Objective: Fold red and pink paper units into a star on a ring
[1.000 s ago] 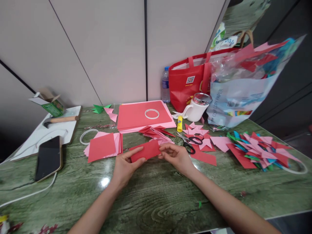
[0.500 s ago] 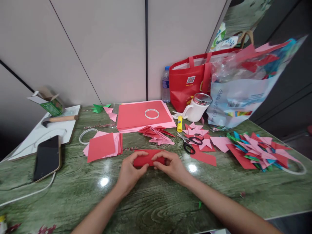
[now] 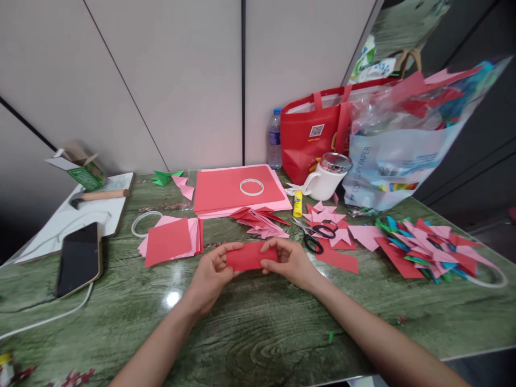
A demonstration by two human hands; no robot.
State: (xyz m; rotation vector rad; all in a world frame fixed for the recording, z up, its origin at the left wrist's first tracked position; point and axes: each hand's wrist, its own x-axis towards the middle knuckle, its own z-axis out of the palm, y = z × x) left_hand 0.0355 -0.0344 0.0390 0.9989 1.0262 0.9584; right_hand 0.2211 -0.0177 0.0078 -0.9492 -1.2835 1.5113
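Observation:
A folded strip of red paper (image 3: 249,256) is held level in front of me, between both hands. My left hand (image 3: 213,271) grips its left end, with the thumb below and the fingers at the back edge. At the other end my right hand (image 3: 288,262) pinches the paper between thumb and bent fingers. Just beyond lies a pile of folded red and pink pieces (image 3: 262,221). Black-handled scissors (image 3: 316,235) rest to the right of the right hand, beside pink and red cut stars (image 3: 325,215). Left of my left hand is a stack of red and pink squares (image 3: 168,243).
Large red sheets (image 3: 229,191) carry a tape roll (image 3: 252,187) at the back. A yellow glue stick (image 3: 297,204), white mug (image 3: 325,180) and red bag (image 3: 308,134) stand right of them. A colourful paper heap (image 3: 435,247) lies far right, a phone (image 3: 79,260) left.
Both hands have raised the red paper slightly and tilted it, so more of its face shows. The left thumb has slid toward the paper's left end.

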